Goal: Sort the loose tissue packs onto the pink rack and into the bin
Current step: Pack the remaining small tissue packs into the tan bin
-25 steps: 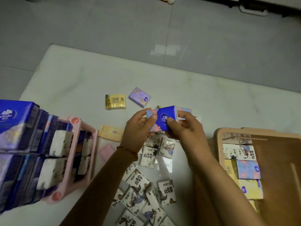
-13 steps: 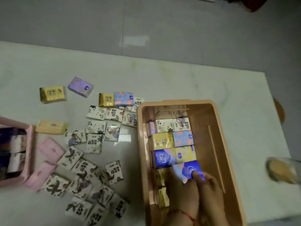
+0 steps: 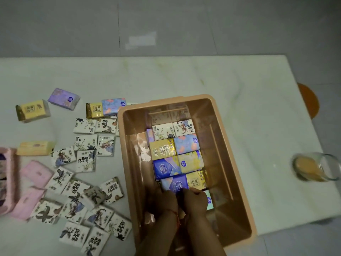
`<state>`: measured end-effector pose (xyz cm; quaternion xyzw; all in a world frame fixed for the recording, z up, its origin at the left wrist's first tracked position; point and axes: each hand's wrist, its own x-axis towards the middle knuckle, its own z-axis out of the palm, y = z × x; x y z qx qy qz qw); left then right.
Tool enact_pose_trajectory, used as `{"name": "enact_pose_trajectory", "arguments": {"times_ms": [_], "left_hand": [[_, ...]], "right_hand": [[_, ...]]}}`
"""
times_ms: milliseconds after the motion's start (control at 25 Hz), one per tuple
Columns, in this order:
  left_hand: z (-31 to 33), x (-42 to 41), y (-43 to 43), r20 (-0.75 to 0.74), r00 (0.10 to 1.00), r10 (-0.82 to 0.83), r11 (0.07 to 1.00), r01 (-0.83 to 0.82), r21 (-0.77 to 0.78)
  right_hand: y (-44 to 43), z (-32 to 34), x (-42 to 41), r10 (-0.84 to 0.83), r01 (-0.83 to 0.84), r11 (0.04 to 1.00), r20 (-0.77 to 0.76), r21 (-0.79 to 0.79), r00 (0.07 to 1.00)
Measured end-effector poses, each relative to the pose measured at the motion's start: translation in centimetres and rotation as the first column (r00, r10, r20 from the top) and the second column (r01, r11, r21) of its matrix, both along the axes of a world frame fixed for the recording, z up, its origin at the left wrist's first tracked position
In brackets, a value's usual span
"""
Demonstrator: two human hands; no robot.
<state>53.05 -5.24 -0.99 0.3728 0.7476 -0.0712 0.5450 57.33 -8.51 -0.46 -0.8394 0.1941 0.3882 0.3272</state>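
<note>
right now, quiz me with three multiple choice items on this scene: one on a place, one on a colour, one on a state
1. Where does the glass stand?
A. on the table, right of the bin
B. inside the bin
C. on the pink rack

2. What colour is the pack that the left hand and right hand hold?
A. pink
B. blue
C. white with black print

3. How do both hands lie?
A. flat on the table
B. round the glass
C. down in the bin, fingers curled on the pack

Answers: 1 A, the glass stands on the table, clear of the bin's right wall. 2 B, the pack shows blue just beyond the fingers. 3 C, both hands meet at its near edge inside the bin.
</note>
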Motion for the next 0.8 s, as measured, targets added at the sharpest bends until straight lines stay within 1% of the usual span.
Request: {"name": "enact_pose_trajectory", "arguments": {"times_ms": [40,120,200,280,360,440,480,520,560,600,640,680,720,760,800], "left_hand": [[-0.4,0.1,-0.4,-0.014,1.0,0.015,0.999,-0.015,0.033],[-0.3,0.4,-1.1,-0.001,1.0,-0.014,0.998,0.014,0.068],[0.4,1.1,-1.3,0.067,0.997,-0.04,0.993,0.033,0.11],[1.1,2.0,-1.1,0.123,0.989,-0.077,0.984,0.056,0.167],[1.4,2.5,-0.7,0.182,0.98,-0.082,0.99,0.059,0.13],[2.3,2.7,-0.4,0.281,0.957,-0.075,0.996,0.057,0.073],[3.3,2.5,0.1,0.309,0.946,-0.103,0.994,0.089,0.06],[4.5,2.1,0.8,0.336,0.935,-0.115,0.993,0.107,0.043],[6.0,1.7,1.6,0.371,0.92,-0.129,0.992,0.12,0.049],[7.6,1.0,2.7,0.419,0.899,-0.128,0.992,0.115,0.056],[9.6,0.0,4.3,0.487,0.868,-0.101,0.995,0.076,0.07],[11.5,-1.2,6.2,0.569,0.821,-0.048,0.997,0.003,0.08],[13.3,-2.7,8.2,0.629,0.777,0.014,0.989,-0.103,0.106],[14.2,-4.3,10.3,0.665,0.745,0.043,0.966,-0.202,0.163],[14.6,-5.9,12.4,0.661,0.749,0.032,0.932,-0.262,0.251]], "right_hand": [[0.0,0.2,0.2,-0.025,0.024,0.999,0.01,0.021,1.0],[0.3,0.9,0.2,-0.073,0.071,0.996,0.035,0.062,0.997],[0.3,1.6,0.7,-0.13,0.122,0.987,0.072,0.106,0.989],[0.0,2.1,1.3,-0.118,0.108,0.983,0.063,0.15,0.991],[-0.3,2.2,1.7,-0.106,0.101,0.983,0.026,0.152,0.994],[-1.3,0.8,1.9,-0.129,0.124,0.984,0.033,0.129,0.991],[-1.4,1.0,2.1,-0.115,0.108,0.986,0.051,0.125,0.992],[-0.9,2.3,2.0,-0.107,0.096,0.987,0.075,0.13,0.991],[0.4,5.1,1.9,-0.11,0.09,0.984,0.125,0.152,0.986],[1.6,7.4,1.7,-0.101,0.067,0.98,0.177,0.187,0.979],[2.7,9.3,1.5,-0.078,0.023,0.968,0.215,0.248,0.973],[4.1,11.3,1.3,-0.028,-0.056,0.941,0.239,0.335,0.971],[5.7,12.9,0.9,0.04,-0.148,0.898,0.258,0.414,0.965],[7.5,14.2,0.4,0.119,-0.246,0.843,0.28,0.479,0.953],[9.6,15.0,-0.2,0.203,-0.35,0.78,0.32,0.518,0.925]]}}
